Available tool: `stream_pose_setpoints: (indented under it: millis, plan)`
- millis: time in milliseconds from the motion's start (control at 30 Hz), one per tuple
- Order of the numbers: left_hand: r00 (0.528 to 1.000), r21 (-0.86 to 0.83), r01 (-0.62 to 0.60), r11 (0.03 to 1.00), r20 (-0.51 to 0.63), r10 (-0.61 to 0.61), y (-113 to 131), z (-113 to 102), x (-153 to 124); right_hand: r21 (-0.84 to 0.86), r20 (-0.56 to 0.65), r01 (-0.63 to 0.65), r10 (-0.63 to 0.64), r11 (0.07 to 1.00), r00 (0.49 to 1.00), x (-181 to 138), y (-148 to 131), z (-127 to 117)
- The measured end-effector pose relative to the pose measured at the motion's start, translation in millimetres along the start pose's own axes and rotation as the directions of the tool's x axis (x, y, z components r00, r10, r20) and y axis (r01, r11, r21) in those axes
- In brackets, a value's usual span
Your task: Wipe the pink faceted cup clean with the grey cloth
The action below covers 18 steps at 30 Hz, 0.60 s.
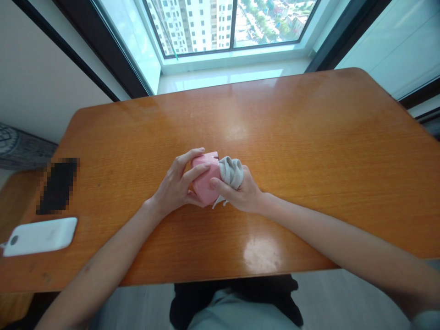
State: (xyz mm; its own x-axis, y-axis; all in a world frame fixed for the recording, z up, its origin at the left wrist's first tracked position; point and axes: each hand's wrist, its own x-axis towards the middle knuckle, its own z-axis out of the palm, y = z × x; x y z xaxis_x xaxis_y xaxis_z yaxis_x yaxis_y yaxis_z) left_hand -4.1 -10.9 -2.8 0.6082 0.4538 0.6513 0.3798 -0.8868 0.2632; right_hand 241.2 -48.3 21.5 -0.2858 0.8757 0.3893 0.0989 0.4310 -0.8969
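Two-handed, held a small pink box [205,181] over the middle of the wooden table [309,151], a little toward the near edge, either just above the surface or resting on it (could not tell which). Clamped it from the left with the left hand [177,185], thumb underneath and fingers curled over the top and the near face. Judged that a brace, so the box would not slide under pressure from the other side. Pressed a bunched grey cloth [232,172] to the box's right end with the right hand [242,195], closed around the wad with the forefinger stretched along the pink face. Bunched so, probably, to make a firm pad rather than a loose flap. Reached in with both forearms low over the near edge, seemingly for steadiness. Noted, far to the left and well apart from the hands, a white slab-like device [41,236] flat near the edge. Noted just behind it a dark, pixelated item [57,185], both out of the elbows' way. Faced, beyond the far edge, a window [223,23] onto tower blocks.
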Motion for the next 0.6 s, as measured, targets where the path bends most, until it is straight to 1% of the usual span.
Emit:
stream_pose_setpoints:
  millis: [100, 200, 267, 300, 333, 400, 467, 500, 533, 600]
  plan:
    - [0.999, -0.046, 0.036, 0.998, -0.016, -0.037, 5, 0, 5, 0.002, -0.004, 0.019, -0.019, 1.000, 1.000, -1, 3, -1]
    - [0.998, -0.128, 0.055, 0.990, -0.032, -0.060, 9, 2, 12, -0.005, 0.003, 0.030, -0.030, 1.000, 1.000, -1, 5, -2]
    - [0.994, -0.199, 0.096, 0.975, -0.040, -0.106, 13, 4, 15, -0.028, 0.009, 0.046, -0.046, 0.999, 0.999, -1, 5, -3]
    - [0.988, -0.248, 0.137, 0.959, -0.032, -0.149, 15, 6, 16, -0.039, 0.015, 0.063, -0.063, 0.997, 0.998, -1, 4, -3]
    - [0.979, -0.314, 0.191, 0.930, -0.008, -0.204, 17, 7, 16, -0.049, 0.026, 0.081, -0.080, 0.995, 0.996, -1, 3, -4]
    - [0.951, -0.468, 0.303, 0.830, 0.088, -0.298, 21, 10, 14, -0.078, 0.050, 0.124, -0.120, 0.989, 0.992, -2, 2, -4]
    - [0.927, -0.578, 0.370, 0.727, 0.178, -0.330, 24, 13, 12, -0.115, 0.070, 0.158, -0.151, 0.981, 0.986, -3, 2, -4]
    - [0.924, -0.603, 0.378, 0.703, 0.197, -0.328, 25, 14, 10, -0.129, 0.078, 0.167, -0.158, 0.977, 0.984, -4, 3, -4]
    - [0.924, -0.608, 0.377, 0.699, 0.201, -0.324, 25, 16, 9, -0.136, 0.086, 0.169, -0.158, 0.976, 0.984, -5, 3, -4]
    - [0.930, -0.578, 0.365, 0.730, 0.183, -0.320, 25, 18, 7, -0.119, 0.094, 0.150, -0.139, 0.982, 0.986, -5, 5, -3]
